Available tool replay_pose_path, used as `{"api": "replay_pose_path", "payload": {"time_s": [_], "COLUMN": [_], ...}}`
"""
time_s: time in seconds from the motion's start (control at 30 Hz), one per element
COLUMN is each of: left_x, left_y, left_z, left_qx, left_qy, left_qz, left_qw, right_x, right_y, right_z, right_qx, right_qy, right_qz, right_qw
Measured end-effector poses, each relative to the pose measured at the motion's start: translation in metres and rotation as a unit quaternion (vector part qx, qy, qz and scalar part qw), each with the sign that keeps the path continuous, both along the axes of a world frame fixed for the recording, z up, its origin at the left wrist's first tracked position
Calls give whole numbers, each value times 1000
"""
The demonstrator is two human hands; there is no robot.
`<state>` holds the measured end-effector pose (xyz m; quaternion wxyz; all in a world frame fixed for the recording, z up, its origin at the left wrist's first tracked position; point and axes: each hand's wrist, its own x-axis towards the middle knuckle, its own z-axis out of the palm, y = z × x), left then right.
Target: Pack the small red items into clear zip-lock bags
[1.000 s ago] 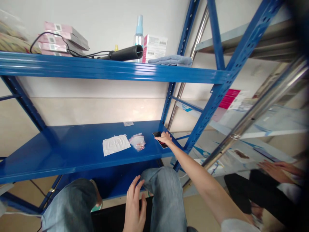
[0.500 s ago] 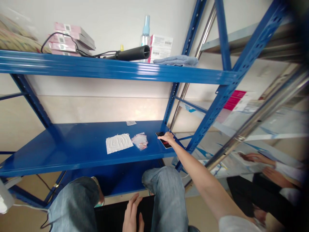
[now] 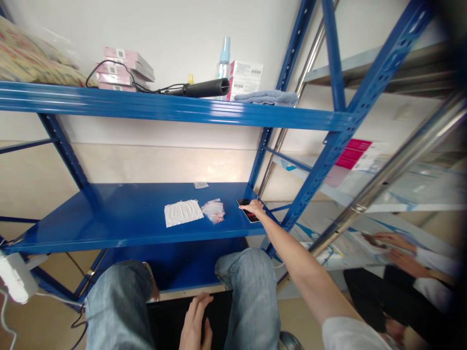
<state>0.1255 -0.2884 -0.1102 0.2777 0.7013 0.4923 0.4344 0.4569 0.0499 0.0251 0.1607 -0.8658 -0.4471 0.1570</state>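
Note:
On the right end of the blue shelf board (image 3: 124,209) lies a phone (image 3: 251,217), its screen lit dark with some red. My right hand (image 3: 255,207) is on it, the thumb reaching across the screen and the fingers at its right edge. Left of the phone are small clear zip bags (image 3: 214,211) with reddish bits inside. Beside these lies a white cloth pouch (image 3: 183,213), flat, its drawstring at the top. My left hand (image 3: 196,321) rests low between my knees, over a dark surface, fingers stretched and thumb apart, holding nothing.
A small clear packet (image 3: 200,185) lies near the wall. The upper beam (image 3: 164,107) crosses above, with pink boxes (image 3: 124,68), a black rod-like tool (image 3: 207,88), a spray bottle (image 3: 224,61) and a folded cloth (image 3: 266,97). Another person's hands (image 3: 399,250) are at the right.
The view has shifted, bringing more of the left side into sight. My left hand has sunk slightly lower; my right hand stays on the phone. The other person's hands have moved.

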Motion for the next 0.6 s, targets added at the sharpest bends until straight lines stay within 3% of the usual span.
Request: {"api": "replay_pose_path", "payload": {"time_s": [0.1, 0.23, 0.43, 0.5, 0.6], "left_x": [-15, -34, -46, -51, -60], "left_y": [3, 7, 13, 18, 26], "left_z": [19, 48, 83, 89, 87], "left_qx": [1, 15, 29, 33, 29], "left_qy": [21, 22, 52, 80, 110], "left_qz": [-40, -21, -81, -113, -129], "left_qw": [999, 999, 995, 990, 985], "right_x": [0, 0, -27, -48, -90], "right_y": [-9, -29, -85, -112, -163], "right_z": [3, 8, 11, 8, -5], "right_qx": [18, 52, 157, 228, 385], "right_qy": [11, 20, -8, -35, -39], "right_qz": [-8, -27, -17, 10, 145], "right_qw": [1000, 998, 987, 973, 911]}}
